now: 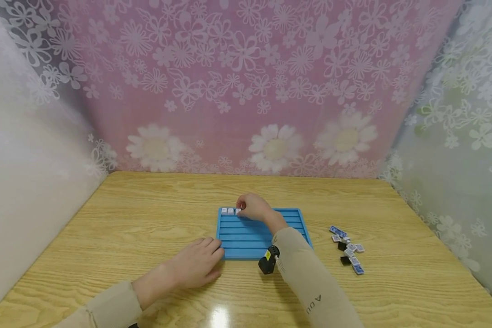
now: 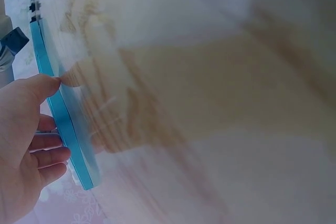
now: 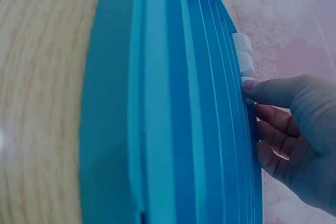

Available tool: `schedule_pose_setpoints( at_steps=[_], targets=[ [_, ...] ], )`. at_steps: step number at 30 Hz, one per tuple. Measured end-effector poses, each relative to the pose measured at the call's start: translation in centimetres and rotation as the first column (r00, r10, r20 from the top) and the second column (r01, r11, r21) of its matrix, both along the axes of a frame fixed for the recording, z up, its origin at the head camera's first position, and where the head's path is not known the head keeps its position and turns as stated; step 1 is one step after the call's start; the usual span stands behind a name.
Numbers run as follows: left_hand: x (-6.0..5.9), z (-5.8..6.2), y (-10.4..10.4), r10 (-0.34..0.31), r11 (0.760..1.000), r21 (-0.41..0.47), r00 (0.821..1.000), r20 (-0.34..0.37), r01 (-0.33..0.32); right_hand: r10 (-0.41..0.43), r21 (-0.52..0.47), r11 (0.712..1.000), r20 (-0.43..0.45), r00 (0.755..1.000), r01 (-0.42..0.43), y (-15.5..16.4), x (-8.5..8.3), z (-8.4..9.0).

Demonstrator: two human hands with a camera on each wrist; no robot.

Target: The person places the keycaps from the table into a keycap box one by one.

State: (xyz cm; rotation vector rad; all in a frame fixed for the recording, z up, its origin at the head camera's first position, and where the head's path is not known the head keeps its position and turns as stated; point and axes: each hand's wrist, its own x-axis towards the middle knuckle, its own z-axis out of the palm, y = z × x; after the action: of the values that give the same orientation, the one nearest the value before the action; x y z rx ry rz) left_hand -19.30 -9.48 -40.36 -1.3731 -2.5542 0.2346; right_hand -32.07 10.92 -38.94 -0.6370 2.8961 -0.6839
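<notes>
A blue ridged tray [image 1: 266, 234] [image 2: 68, 124] [image 3: 173, 103] lies flat on the wooden table. Two small white tiles [image 1: 227, 211] [image 3: 243, 51] stand in its far-left groove. My right hand [image 1: 249, 207] [image 3: 252, 95] reaches over the tray to that groove and pinches a third white tile beside them, thumb tip on it. My left hand [image 1: 202, 259] [image 2: 44, 124] rests on the table at the tray's near-left corner, its relaxed fingers touching the tray's edge.
A loose heap of several blue, white and black tiles [image 1: 348, 250] lies on the table right of the tray. Flowered curtains close off the back and both sides. A black and yellow wrist camera [image 1: 269, 259] sits by my right sleeve.
</notes>
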Motion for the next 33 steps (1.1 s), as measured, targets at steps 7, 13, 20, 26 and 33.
schedule_pose_setpoints(
  at_steps=[7,13,20,26,33],
  targets=[
    [0.2,0.0,0.0,0.005,1.000,-0.001,1.000,0.017,-0.005,0.020,-0.007,1.000,0.003,1.000,-0.020,0.1,0.3,0.1],
    [0.2,-0.1,0.0,0.001,1.000,0.002,1.000,0.021,-0.001,0.016,-0.010,1.000,0.005,1.000,-0.015,0.3,0.3,0.0],
    [0.1,-0.3,0.1,-0.002,1.000,0.016,1.000,0.014,0.002,0.018,-0.047,0.999,0.028,0.999,-0.017,0.7,0.1,-0.3],
    [0.1,-0.3,0.0,0.006,1.000,0.017,1.000,0.025,-0.006,0.019,-0.100,0.995,0.065,0.998,-0.012,1.7,0.2,0.1],
    [0.0,-0.2,0.0,0.003,1.000,0.022,1.000,0.016,-0.003,0.013,-0.104,0.995,0.076,0.997,-0.005,4.0,0.3,0.5]
  ],
)
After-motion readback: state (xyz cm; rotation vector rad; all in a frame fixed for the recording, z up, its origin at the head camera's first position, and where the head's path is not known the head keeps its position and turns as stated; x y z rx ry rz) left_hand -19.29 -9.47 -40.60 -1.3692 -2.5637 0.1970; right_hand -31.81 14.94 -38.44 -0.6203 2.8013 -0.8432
